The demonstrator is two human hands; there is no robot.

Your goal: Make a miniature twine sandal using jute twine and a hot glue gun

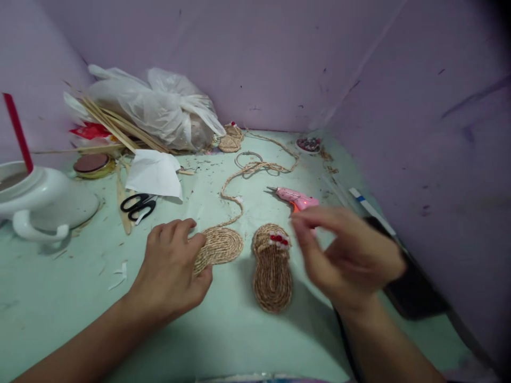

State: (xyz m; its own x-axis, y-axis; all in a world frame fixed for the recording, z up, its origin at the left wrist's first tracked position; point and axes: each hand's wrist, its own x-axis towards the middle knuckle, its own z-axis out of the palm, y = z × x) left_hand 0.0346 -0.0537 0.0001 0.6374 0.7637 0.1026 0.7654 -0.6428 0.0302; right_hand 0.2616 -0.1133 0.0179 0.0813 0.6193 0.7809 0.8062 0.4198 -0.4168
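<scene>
My left hand (171,263) rests over the left end of a flat coil of braided straw rope (224,244), fingers on its upper side and thumb at its lower edge. From the coil a length of rope (231,183) runs back across the table. Beside it lies a small woven slipper (273,279) with red and white beads on its strap. My right hand (343,252) hovers to the right of the slipper, slightly blurred, thumb and forefinger pinched together. Anything between those fingertips is hidden. Just behind it is a pink hot glue gun (293,196), partly covered by the hand.
Black-handled scissors (138,205), white paper (155,174) and a white mug (43,199) with a red straw are on the left. A knotted plastic bag (159,109) stands at the back. A bowl of beads (308,144) sits back right; a black phone-like slab (417,290) lies right.
</scene>
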